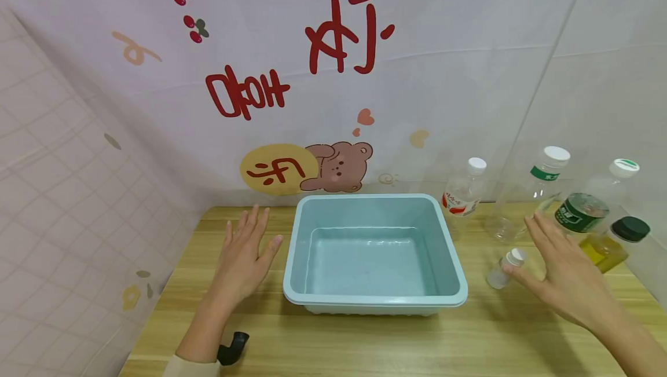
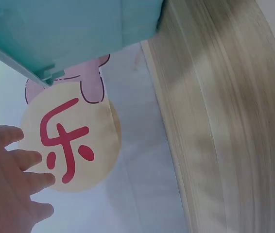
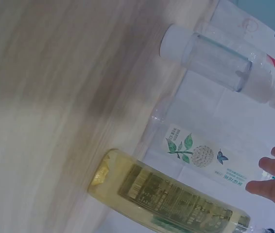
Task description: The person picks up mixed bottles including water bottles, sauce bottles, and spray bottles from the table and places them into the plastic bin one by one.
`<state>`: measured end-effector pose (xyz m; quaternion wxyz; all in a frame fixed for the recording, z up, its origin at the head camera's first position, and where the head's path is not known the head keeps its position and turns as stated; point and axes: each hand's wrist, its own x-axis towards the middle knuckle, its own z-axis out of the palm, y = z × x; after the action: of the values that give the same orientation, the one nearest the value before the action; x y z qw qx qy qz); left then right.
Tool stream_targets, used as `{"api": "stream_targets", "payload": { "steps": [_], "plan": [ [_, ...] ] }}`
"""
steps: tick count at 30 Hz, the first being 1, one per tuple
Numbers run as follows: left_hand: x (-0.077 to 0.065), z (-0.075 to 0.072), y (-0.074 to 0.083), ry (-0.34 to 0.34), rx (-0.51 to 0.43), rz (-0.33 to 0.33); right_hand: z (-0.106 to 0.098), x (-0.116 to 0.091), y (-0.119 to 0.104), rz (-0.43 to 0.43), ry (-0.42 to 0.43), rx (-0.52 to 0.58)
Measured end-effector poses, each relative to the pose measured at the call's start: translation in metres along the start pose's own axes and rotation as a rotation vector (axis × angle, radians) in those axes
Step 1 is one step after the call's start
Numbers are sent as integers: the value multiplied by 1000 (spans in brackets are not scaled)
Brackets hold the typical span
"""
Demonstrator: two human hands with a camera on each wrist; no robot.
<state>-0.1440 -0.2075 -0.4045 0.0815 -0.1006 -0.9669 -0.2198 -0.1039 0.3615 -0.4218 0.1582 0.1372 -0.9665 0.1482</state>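
A light blue plastic basin (image 1: 375, 300) stands mid-table, with nothing seen inside. Left of it my left hand (image 1: 242, 261) hovers with fingers spread, holding nothing; the left wrist view shows those fingers (image 2: 33, 182) against the wall sheet. On the other side my right hand (image 1: 570, 275) is held out beside a group of bottles, its fingers extended and gripping nothing. Its thumb appears near the white cap of a small clear bottle (image 1: 498, 276). Close by is a bottle of yellow liquid (image 1: 604, 251) with a dark cap, also in the right wrist view (image 3: 176, 201).
Behind the right hand stand a red-labelled clear bottle (image 1: 461, 200), a tall clear bottle (image 1: 544, 174) with a green neck band, and a dark-green-labelled bottle (image 1: 582, 213). A black curved object (image 1: 234, 349) lies by the left forearm. Printed sheets (image 1: 443, 93) hang behind the wooden table (image 1: 292, 348).
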Motion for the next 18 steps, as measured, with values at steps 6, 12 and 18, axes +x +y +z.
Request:
{"api": "stream_targets", "payload": {
  "steps": [6, 12, 18],
  "plan": [
    [-1, 2, 5, 65, -63, 37, 0, -4, -6, 124, -49, 43],
    [-3, 5, 10, 129, -110, 79, 6, -7, -6, 201, -73, 119],
    [-4, 6, 11, 191, -166, 125, 15, -9, -5, 218, -44, 165]
  ]
}}
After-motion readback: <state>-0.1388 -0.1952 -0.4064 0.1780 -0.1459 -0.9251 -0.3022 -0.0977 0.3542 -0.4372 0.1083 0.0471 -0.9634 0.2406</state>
